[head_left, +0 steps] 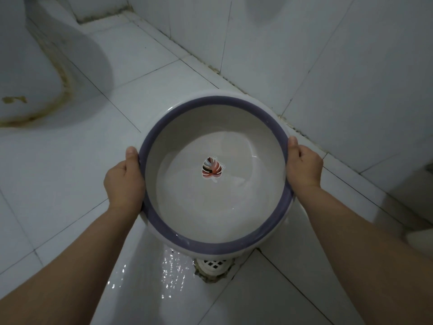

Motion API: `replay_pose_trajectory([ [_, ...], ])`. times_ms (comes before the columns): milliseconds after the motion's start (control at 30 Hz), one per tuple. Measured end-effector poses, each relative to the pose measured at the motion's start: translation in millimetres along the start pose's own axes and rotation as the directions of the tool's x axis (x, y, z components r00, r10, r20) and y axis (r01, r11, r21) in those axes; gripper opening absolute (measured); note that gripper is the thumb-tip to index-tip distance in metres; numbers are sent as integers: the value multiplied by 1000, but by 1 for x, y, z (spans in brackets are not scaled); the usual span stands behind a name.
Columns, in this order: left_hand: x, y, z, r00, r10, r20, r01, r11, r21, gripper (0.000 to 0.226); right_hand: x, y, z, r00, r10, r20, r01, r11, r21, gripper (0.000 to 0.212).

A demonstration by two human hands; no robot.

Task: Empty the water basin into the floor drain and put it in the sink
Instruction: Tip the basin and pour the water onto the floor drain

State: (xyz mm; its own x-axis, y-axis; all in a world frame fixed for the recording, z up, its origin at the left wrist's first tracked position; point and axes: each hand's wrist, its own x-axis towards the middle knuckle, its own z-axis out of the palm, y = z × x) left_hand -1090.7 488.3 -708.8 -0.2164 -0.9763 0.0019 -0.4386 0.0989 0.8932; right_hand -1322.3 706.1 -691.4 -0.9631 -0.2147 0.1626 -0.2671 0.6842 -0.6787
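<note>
A round white water basin [164,221] with a purple rim and a leaf sticker on its bottom hangs in the air over the tiled floor. A shallow layer of water lies inside it. My left hand [124,181] grips the rim on its left side, thumb over the edge. On the opposite side my right hand [304,167] holds the rim the same way. Just below the basin's near edge sits the white floor drain [214,266], partly hidden by the basin. The sink is not in view.
A white toilet base [25,73] with stained sealant stands at the left. Tiled walls [328,55] meet the floor behind the basin. Wet floor tiles [171,275] glisten left of the drain. A pale object [419,240] shows at the right edge.
</note>
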Motion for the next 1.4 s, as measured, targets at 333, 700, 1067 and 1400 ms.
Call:
replay_pose_trajectory([
  [333,1,6,0,1000,15,-11,-15,1000,12,67,2,-3,1,1000,1,-5,0,998,59,55],
  [700,4,6,2,1000,21,-8,-21,1000,-10,62,5,-3,2,1000,-6,-2,6,998,55,54],
  [1067,4,8,3,1000,-12,-10,12,999,-31,55,9,-3,5,1000,3,0,-3,996,93,51],
  [1400,1,7,3,1000,8,-10,-9,999,-47,55,10,2,3,999,-20,35,17,997,80,51],
])
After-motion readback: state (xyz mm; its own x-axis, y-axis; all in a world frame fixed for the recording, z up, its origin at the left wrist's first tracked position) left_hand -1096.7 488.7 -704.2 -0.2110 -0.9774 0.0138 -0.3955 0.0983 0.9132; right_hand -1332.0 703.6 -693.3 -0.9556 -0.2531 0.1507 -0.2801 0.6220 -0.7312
